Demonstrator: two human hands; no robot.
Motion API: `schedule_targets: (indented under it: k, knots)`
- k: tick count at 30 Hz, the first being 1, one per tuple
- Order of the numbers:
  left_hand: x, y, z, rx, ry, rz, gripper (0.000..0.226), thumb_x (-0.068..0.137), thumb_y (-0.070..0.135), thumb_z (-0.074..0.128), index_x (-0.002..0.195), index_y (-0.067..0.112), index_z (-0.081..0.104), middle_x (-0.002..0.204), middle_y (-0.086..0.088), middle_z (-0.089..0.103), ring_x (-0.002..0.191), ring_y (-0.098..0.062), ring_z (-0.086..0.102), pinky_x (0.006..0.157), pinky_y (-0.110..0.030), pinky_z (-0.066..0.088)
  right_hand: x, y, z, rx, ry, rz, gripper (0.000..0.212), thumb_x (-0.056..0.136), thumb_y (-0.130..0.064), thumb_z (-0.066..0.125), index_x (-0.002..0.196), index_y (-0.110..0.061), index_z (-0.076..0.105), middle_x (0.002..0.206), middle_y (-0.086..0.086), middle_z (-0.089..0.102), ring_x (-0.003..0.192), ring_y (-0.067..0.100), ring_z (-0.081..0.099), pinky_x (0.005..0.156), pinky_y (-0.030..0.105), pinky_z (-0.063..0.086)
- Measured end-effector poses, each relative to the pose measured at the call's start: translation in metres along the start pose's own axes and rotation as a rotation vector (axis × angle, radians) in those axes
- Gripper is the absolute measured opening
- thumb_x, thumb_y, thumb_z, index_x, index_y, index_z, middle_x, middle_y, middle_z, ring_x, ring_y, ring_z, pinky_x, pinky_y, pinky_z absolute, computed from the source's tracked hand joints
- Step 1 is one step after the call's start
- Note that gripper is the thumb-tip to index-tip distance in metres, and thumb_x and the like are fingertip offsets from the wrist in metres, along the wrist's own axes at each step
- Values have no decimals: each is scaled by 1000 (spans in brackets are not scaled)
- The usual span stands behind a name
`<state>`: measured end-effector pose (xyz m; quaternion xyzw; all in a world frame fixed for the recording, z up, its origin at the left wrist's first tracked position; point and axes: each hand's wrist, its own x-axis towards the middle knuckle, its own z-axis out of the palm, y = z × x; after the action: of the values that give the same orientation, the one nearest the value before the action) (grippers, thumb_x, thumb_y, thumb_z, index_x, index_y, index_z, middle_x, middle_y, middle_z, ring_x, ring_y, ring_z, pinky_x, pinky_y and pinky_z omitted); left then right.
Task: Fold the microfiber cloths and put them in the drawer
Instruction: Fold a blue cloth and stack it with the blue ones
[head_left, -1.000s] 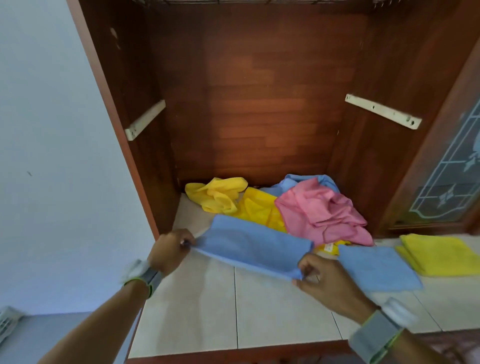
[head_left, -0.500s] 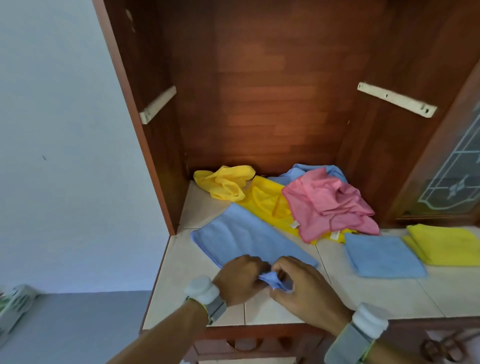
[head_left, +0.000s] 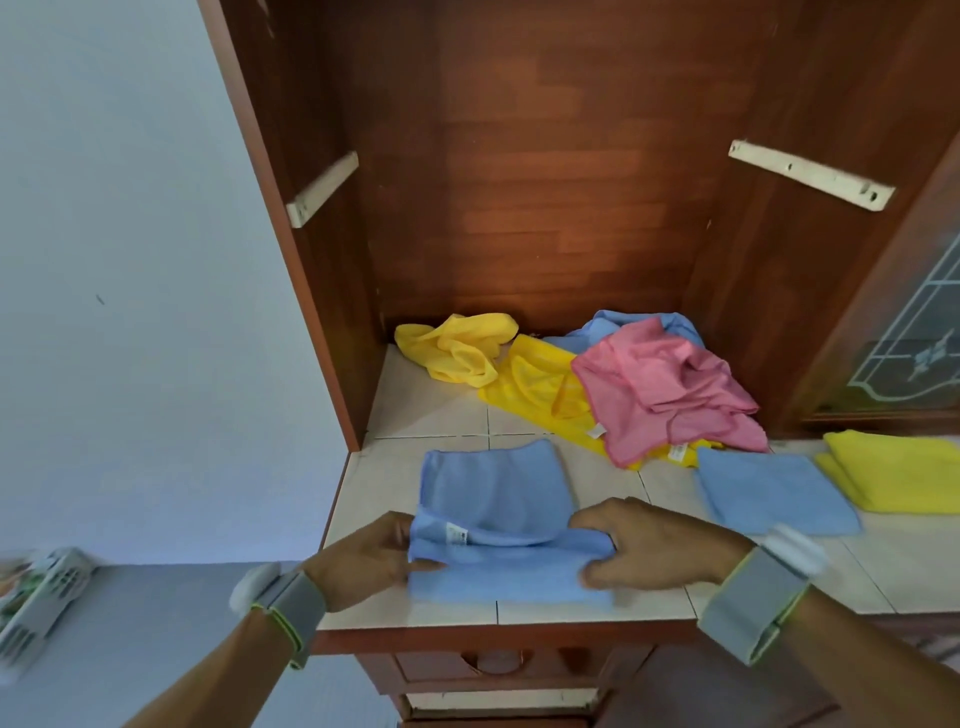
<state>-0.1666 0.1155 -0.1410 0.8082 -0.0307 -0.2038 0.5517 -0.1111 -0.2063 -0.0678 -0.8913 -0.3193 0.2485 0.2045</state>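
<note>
The soft blue microfiber cloth is lying folded over at the front of the white tiled shelf, and the left hand and right hand, together a moment ago, are now pinching its two ends, so it is looking almost ready for the drawer.

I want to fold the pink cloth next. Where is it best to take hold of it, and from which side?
Pinch the front hem corner of the pink cloth, near its white tag, coming from the front. That edge lies flat and free, while the rest is bunched over the yellow cloth.
</note>
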Motion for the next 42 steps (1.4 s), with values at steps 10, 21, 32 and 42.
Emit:
schedule_targets:
  k: [10,21,32,42]
  knots:
    - [43,42,18,33,669,-37,46,93,56,50,79,14,62,71,-3,64,73,-27,58,66,-34,42,86,14,36,260,773,214,35,98,-42,44,74,-16,41,69,2,54,77,31,58,67,39,43]
    - [83,24,24,716,809,-204,39,100,55,29,103,22,50,95,-9,68,88,-34,65,67,-35,42,113,16,41,-183,582,457,36,104,-41,24,127,-16,37,118,12,63,108,35,61,84,39,47]
    - [94,47,64,1044,814,78,58,93,51,36,131,13,59,131,-20,59,115,-41,60,91,-52,52,119,17,44,-163,679,600,47,95,-56,41,119,-16,46,117,6,60,107,29,63,79,34,48]
    - [99,15,33,1071,263,104,81,89,79,15,155,36,-3,164,0,-9,152,-25,-7,122,-43,-5,98,16,33,427,624,505,37,91,-43,55,110,-18,37,106,18,65,97,39,65,79,44,52]
